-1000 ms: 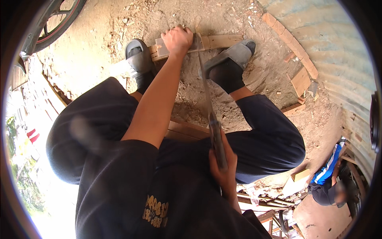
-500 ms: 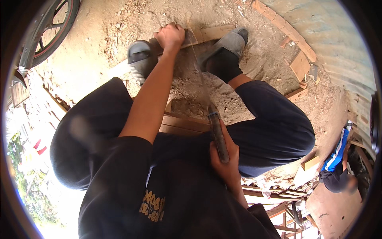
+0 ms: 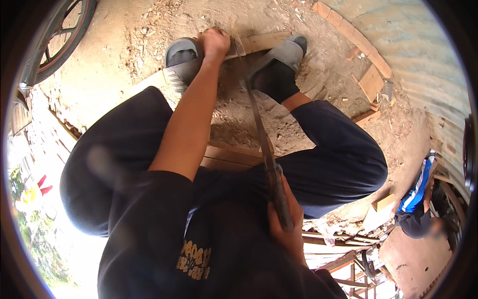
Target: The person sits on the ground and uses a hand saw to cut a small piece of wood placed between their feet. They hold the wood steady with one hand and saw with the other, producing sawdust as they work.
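In my right hand (image 3: 290, 219), closed around its dark handle, is a handsaw (image 3: 263, 127). Its long thin blade runs away from me between my legs, and the far part crosses a wooden board (image 3: 264, 42) on the ground. My left hand (image 3: 215, 42) grips that board just left of the blade, fingers curled over it. A grey slide sandal (image 3: 183, 70) on my left foot sits beside the left hand. The other grey slide sandal (image 3: 289, 54), on my right foot, is against the board right of the blade. The blade's far end is blurred.
A motorbike wheel (image 3: 69, 42) stands at the far left. Bricks (image 3: 352, 37) line the corrugated metal wall (image 3: 413, 55) at right, near a wood offcut (image 3: 371, 83). Planks (image 3: 231, 157) lie beneath me. Another person (image 3: 416, 214) is low at the right, near scrap wood.
My right hand has drawn the saw back toward me, so more blade shows on my side of the board. My left foot has shifted slightly; the left hand stays on the board.
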A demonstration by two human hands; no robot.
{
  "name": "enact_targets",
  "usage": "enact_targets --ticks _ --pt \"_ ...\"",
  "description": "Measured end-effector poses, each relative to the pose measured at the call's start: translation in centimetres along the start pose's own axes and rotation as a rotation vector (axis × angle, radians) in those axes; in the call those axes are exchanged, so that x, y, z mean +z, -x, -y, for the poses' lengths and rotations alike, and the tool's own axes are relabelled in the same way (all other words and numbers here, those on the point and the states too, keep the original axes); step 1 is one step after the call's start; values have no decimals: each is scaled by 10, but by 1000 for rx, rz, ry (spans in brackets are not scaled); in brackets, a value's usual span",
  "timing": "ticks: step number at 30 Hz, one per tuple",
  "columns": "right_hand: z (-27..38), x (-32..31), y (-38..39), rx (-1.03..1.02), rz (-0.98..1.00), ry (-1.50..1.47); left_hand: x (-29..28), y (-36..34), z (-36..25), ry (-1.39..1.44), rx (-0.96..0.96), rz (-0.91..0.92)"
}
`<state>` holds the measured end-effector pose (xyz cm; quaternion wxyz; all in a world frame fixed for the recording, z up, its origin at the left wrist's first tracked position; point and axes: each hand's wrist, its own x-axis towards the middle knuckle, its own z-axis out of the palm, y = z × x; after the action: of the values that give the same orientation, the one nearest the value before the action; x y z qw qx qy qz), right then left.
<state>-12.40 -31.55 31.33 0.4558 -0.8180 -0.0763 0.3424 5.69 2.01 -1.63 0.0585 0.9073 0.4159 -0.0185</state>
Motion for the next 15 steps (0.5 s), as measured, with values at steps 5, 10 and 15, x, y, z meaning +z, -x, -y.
enact_targets --ticks 5,10,15 --pt "-1 3 -23 2 21 -10 11 -2 -6 -83 8 11" --pt "8 -1 -19 82 39 -38 2 1 -10 -22 4 35" --pt "6 1 -22 59 32 -11 11 -1 -10 -195 85 10"
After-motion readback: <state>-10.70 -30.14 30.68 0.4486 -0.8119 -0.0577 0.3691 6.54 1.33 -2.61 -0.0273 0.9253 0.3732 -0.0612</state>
